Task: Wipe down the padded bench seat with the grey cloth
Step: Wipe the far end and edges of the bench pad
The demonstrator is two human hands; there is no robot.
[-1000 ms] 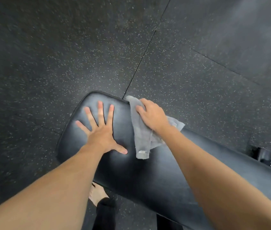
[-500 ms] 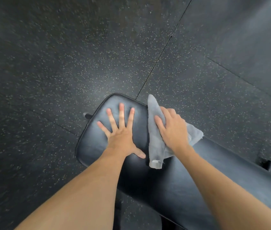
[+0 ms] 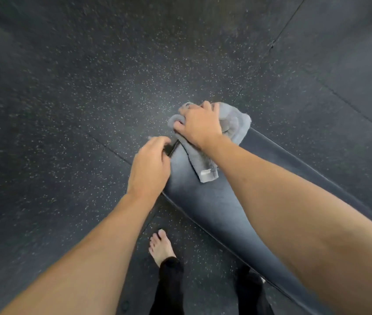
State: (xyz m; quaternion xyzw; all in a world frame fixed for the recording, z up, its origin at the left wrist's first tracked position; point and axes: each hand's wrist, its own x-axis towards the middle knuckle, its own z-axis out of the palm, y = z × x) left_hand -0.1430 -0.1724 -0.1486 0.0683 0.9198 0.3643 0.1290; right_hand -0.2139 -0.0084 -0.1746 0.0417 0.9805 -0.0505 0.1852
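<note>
The black padded bench seat (image 3: 212, 201) runs from the centre of the view down to the lower right. My right hand (image 3: 199, 126) grips the bunched grey cloth (image 3: 235, 128) and presses it over the far end of the seat; one tail of the cloth with a white label lies on the pad. My left hand (image 3: 150, 164) curls over the left corner and side edge of the seat, fingers wrapped round it. The far end of the pad is hidden under the cloth and both hands.
Dark speckled rubber floor tiles (image 3: 78, 92) with seams surround the bench. My bare left foot (image 3: 161, 246) and black trouser leg stand on the floor just left of the bench; the other leg (image 3: 252, 289) is below the pad.
My right hand has slid the cloth to the seat's far end and bunched it. My left hand went from flat on the pad to gripping its left edge. The view shifted.
</note>
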